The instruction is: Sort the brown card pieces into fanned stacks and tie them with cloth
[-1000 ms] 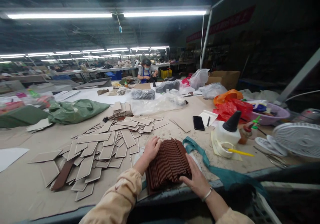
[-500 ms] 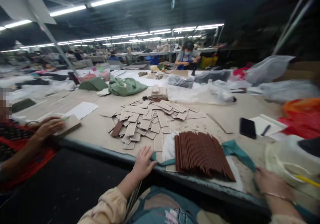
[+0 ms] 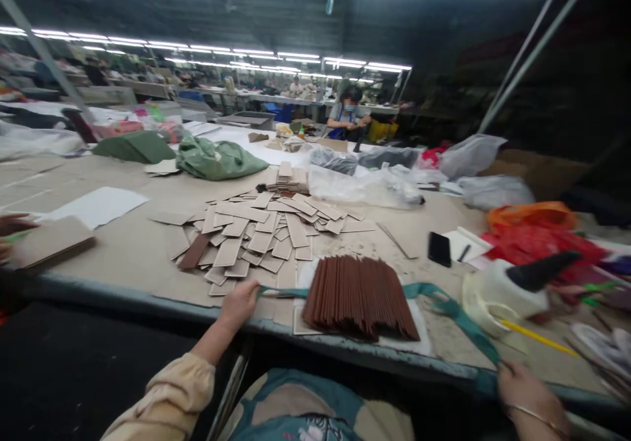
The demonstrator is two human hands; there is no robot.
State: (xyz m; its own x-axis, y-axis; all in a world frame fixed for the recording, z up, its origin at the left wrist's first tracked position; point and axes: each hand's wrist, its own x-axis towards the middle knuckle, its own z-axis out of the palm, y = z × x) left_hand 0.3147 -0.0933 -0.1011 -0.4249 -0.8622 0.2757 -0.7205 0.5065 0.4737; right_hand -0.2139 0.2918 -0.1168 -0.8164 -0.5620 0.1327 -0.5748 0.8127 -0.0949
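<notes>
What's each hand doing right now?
Left hand: closed on the teal strap.
Right hand: blurred, seems closed on its other end.

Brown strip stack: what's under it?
Under the stack a white sheet shows at the edges. The teal strap from the left hand passes under toward the right hand; its middle is covered.

Gripping a teal strap (image 3: 446, 306) at both ends, with left hand (image 3: 240, 303) at the table edge and right hand (image 3: 525, 398) lower right. Running under a stack of brown strips (image 3: 359, 293). Beyond, scattered tan cardboard pieces (image 3: 261, 231) and black phone (image 3: 438, 248).
</notes>
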